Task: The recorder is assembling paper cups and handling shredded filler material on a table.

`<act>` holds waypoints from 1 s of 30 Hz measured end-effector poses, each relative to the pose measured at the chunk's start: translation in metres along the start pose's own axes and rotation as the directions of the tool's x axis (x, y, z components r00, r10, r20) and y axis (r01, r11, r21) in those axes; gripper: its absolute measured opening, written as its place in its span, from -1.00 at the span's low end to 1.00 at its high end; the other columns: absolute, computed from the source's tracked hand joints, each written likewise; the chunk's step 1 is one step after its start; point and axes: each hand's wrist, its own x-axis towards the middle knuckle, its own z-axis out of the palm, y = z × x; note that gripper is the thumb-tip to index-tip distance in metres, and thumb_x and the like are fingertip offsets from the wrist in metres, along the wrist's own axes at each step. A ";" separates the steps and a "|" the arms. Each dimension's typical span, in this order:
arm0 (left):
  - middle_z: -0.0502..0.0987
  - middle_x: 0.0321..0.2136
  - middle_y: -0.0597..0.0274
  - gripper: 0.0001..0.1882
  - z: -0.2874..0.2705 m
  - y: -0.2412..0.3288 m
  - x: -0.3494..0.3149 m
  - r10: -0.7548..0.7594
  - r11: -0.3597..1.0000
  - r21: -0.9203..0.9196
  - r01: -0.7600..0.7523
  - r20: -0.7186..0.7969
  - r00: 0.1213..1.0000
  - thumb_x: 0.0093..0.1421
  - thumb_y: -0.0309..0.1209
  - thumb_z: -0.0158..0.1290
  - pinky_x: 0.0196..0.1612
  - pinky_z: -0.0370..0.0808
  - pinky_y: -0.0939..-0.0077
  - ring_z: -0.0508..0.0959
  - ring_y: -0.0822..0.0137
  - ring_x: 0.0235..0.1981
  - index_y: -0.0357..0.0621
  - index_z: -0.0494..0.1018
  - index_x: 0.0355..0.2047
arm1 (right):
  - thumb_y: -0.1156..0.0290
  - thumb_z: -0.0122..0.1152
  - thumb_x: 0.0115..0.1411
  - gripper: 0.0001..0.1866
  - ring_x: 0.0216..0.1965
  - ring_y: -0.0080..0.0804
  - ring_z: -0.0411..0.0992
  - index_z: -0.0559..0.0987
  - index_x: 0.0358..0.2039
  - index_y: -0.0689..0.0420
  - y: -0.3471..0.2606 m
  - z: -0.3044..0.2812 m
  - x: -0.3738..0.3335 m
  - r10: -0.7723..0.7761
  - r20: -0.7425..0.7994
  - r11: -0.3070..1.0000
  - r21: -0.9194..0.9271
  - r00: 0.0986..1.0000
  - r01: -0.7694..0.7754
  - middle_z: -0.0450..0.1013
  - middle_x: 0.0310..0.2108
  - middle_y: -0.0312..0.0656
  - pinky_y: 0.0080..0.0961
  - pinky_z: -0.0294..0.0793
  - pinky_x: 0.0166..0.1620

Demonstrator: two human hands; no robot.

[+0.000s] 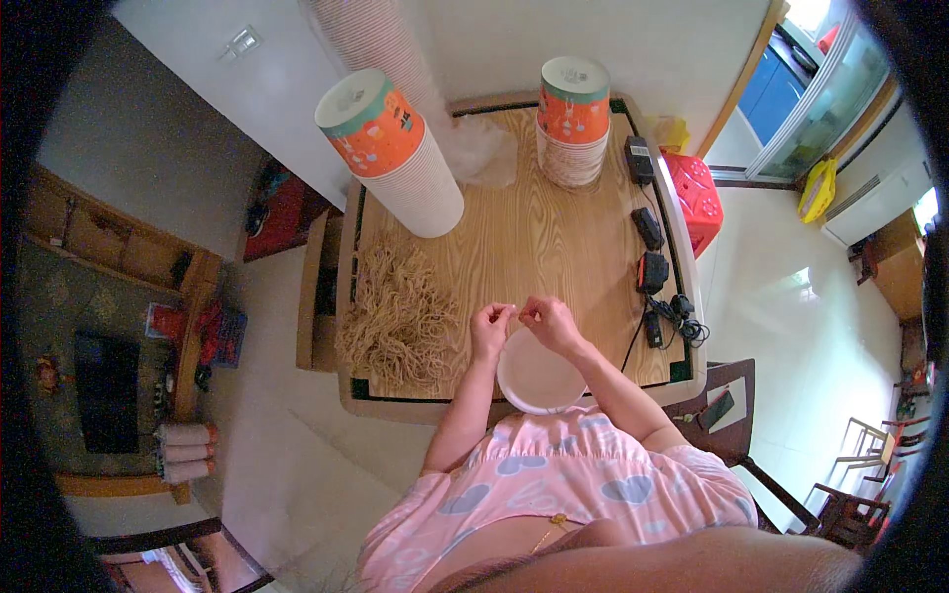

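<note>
My left hand (490,330) and my right hand (552,325) are close together over the front part of the table, fingertips pinched and facing each other. What they pinch is too small to make out. Just below them, against my body, a round white paper tub (541,376) stands at the table's near edge, and my right wrist passes over its rim. To the left lies a loose heap of brown twine cords (397,318). Behind it rises a tall stack of paper tubs (395,148), the top one orange and green. A shorter stack of such tubs (573,124) stands at the back right.
The wooden table (494,237) has black power adapters (649,272) with cables along its right edge. Clear plastic wrap (486,153) lies at the back, near a tall leaning column of nested cups (381,49). A red stool (690,193) stands beyond the right edge.
</note>
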 end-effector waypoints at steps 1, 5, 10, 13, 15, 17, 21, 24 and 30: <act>0.45 -0.65 0.40 -0.90 0.002 -0.002 0.000 0.105 0.994 0.006 -0.105 -0.069 0.992 0.04 -0.42 0.09 -0.50 0.34 0.67 0.39 0.55 -0.60 -0.19 0.47 -0.51 | 0.47 0.17 -0.13 -0.88 -0.50 -0.20 0.38 0.45 -0.56 0.23 -0.002 0.000 0.001 -0.057 -0.018 0.998 -0.023 0.998 0.057 0.40 -0.60 -0.08 -0.36 0.36 -0.43; 0.50 -0.60 0.33 -0.89 0.003 -0.003 0.006 0.199 0.958 0.229 -0.175 -0.088 0.976 0.04 -0.46 0.09 -0.48 0.38 0.62 0.45 0.52 -0.58 -0.27 0.47 -0.52 | 0.50 0.13 -0.17 -0.89 -0.53 -0.04 0.36 0.38 -0.65 0.23 -0.005 -0.002 0.004 -0.118 -0.065 0.992 -0.043 0.991 0.116 0.36 -0.63 -0.04 -0.27 0.35 -0.43; 0.49 -0.60 0.35 -0.88 -0.005 0.000 0.011 0.012 0.996 0.084 -0.014 0.027 1.000 0.04 -0.42 0.09 -0.47 0.35 0.65 0.42 0.55 -0.56 -0.23 0.46 -0.53 | 0.39 0.17 -0.01 -0.84 -0.47 -0.50 0.38 0.49 -0.48 0.22 -0.005 -0.015 0.018 0.266 0.329 0.959 0.008 0.906 -0.284 0.42 -0.58 -0.18 -0.55 0.34 -0.42; 0.48 -0.59 0.37 -0.88 -0.003 0.009 0.015 -0.023 0.998 0.056 0.016 0.132 0.991 0.05 -0.41 0.08 -0.46 0.33 0.68 0.41 0.57 -0.55 -0.21 0.47 -0.51 | 0.33 0.12 0.08 -0.80 -0.46 -0.63 0.32 0.52 -0.43 0.22 0.021 -0.013 0.028 0.244 0.436 0.906 0.216 0.866 -0.364 0.42 -0.54 -0.30 -0.63 0.31 -0.40; 0.48 -0.59 0.37 -0.89 -0.001 0.014 0.012 -0.017 0.999 0.037 0.012 0.122 0.992 0.05 -0.42 0.08 -0.46 0.33 0.69 0.41 0.58 -0.54 -0.21 0.48 -0.50 | 0.33 0.11 0.09 -0.80 -0.47 -0.63 0.31 0.52 -0.43 0.22 0.025 -0.012 0.031 0.229 0.474 0.876 0.280 0.850 -0.392 0.42 -0.54 -0.34 -0.64 0.30 -0.40; 0.48 -0.58 0.37 -0.90 -0.003 0.013 0.010 -0.014 1.000 0.019 0.012 0.098 0.995 0.06 -0.42 0.07 -0.45 0.32 0.70 0.41 0.59 -0.53 -0.20 0.48 -0.49 | 0.31 0.11 0.09 -0.80 -0.47 -0.63 0.31 0.53 -0.43 0.20 0.017 -0.013 0.031 0.242 0.468 0.885 0.253 0.850 -0.390 0.42 -0.53 -0.36 -0.66 0.30 -0.41; 0.36 -0.67 0.51 -0.90 -0.007 0.010 0.010 0.018 0.995 -0.100 -0.008 0.101 0.995 0.04 -0.35 0.10 -0.65 0.14 0.76 0.24 0.67 -0.69 -0.07 0.44 -0.52 | 0.29 0.11 0.09 -0.78 -0.47 -0.64 0.31 0.54 -0.42 0.19 0.003 -0.018 0.029 0.240 0.483 0.865 0.286 0.842 -0.411 0.42 -0.52 -0.36 -0.66 0.29 -0.40; 0.42 -0.64 0.45 -0.91 -0.008 0.011 0.013 0.025 0.995 -0.103 -0.012 0.123 0.992 0.05 -0.40 0.08 -0.56 0.22 0.74 0.32 0.64 -0.62 -0.13 0.46 -0.52 | 0.27 0.10 0.09 -0.77 -0.45 -0.64 0.32 0.55 -0.41 0.18 0.001 -0.020 0.028 0.278 0.513 0.845 0.271 0.812 -0.461 0.43 -0.51 -0.36 -0.63 0.31 -0.38; 0.47 -0.61 0.38 -0.91 -0.011 0.011 0.015 -0.004 1.000 -0.015 0.006 0.129 0.992 0.04 -0.44 0.08 -0.48 0.33 0.71 0.41 0.60 -0.56 -0.19 0.49 -0.52 | 0.26 0.11 0.08 -0.77 -0.44 -0.66 0.31 0.55 -0.40 0.17 0.004 -0.018 0.029 0.236 0.483 0.879 0.264 0.844 -0.397 0.42 -0.51 -0.36 -0.65 0.31 -0.35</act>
